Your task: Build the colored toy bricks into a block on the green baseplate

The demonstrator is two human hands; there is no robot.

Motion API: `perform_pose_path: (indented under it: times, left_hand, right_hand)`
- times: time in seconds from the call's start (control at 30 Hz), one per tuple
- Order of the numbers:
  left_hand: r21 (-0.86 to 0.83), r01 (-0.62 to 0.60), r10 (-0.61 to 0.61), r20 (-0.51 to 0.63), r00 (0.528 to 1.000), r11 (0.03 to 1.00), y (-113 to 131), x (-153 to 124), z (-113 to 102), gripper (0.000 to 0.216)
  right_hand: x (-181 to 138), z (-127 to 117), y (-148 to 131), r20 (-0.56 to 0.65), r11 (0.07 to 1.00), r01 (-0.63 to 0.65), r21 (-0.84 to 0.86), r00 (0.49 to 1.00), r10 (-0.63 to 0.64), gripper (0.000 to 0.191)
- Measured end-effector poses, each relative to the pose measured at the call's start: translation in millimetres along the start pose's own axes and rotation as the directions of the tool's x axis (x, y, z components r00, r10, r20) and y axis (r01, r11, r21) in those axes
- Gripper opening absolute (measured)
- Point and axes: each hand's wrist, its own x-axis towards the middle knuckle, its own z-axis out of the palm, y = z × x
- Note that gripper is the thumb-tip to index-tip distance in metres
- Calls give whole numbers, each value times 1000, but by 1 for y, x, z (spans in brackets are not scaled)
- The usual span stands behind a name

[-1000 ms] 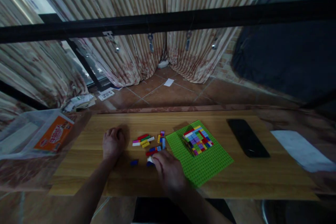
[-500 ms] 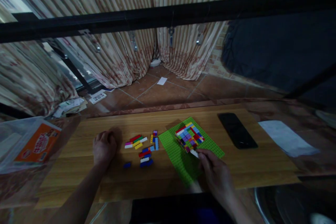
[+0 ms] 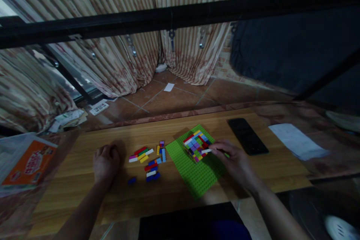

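My right hand [image 3: 229, 155] pinches a white toy brick [image 3: 206, 151] between thumb and fingers. It holds that brick at the top of a multicoloured brick structure [image 3: 194, 146]; whether the brick is pressed in, I cannot tell. The structure stands on the far part of a green studded baseplate [image 3: 197, 180]. Resting on the table at the left, my left hand [image 3: 105, 163] is curled closed, with nothing visible in it. Between my left hand and the baseplate lie several loose bricks [image 3: 144, 157] in red, yellow, blue, green and white. A blue brick [image 3: 131, 181] lies apart, nearer me.
A black phone [image 3: 247, 136] lies on the wooden table [image 3: 123, 202] right of the baseplate. Beyond the right edge is a white sheet [image 3: 298, 141]. At the far left stands a clear plastic box [image 3: 17, 138] with an orange label. A dark rail [image 3: 146, 18] crosses beyond the table.
My right hand has carried the white brick from the structure's near corner up and over onto its top right side. My left hand stays resting on the table. The view has shifted slightly right.
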Motion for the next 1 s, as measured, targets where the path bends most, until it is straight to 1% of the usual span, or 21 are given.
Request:
perform_pose_path:
  times: [0.2,0.33,0.43,0.5,0.67,0.77,0.87,1.0]
  left_hand:
    - [-1,4,-4,12,1000,1000,1,0,-2,32]
    - [2,4,-4,11,1000,1000,2,0,-2,31]
    - [2,5,-5,14,1000,1000,2,1,-1,32]
    - [3,10,-10,16,1000,1000,1,1,-1,32]
    - [8,4,-4,1,1000,1000,-1,1,1,31]
    - [7,-5,5,14,1000,1000,-1,1,2,33]
    - [6,24,-24,28,999,1000,0,1,0,34]
    - [13,41,-42,55,998,999,2,1,-1,37]
  right_hand:
    - [22,-7,13,150,1000,1,3,989,-2,18]
    - [30,-13,15,222,999,32,21,974,-36,19]
    - [31,-14,13,232,997,28,69,972,-43,19]
    - [31,-13,13,212,994,8,109,977,-30,19]
    - [31,-10,13,157,974,-71,214,987,38,18]
    - [33,-9,13,150,945,-128,300,985,86,18]
    - [34,-8,14,178,895,-229,381,969,172,18]
    - [35,-7,16,212,823,-356,443,933,290,25]
